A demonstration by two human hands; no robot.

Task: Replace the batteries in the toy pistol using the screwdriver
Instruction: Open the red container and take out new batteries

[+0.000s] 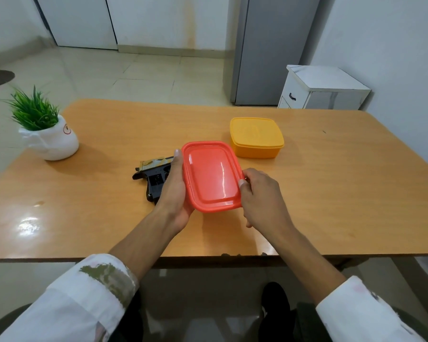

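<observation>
A red plastic box with its lid on is held between both hands over the middle of the wooden table. My left hand grips its left side, thumb along the rim. My right hand grips its right edge, thumb on the lid. The black and gold toy pistol lies flat on the table just left of the box, partly hidden behind my left hand. No screwdriver or batteries are visible.
A closed yellow plastic box stands behind the red one to the right. A white pot with a green plant sits at the table's left edge. A white cabinet and a grey fridge stand beyond the table.
</observation>
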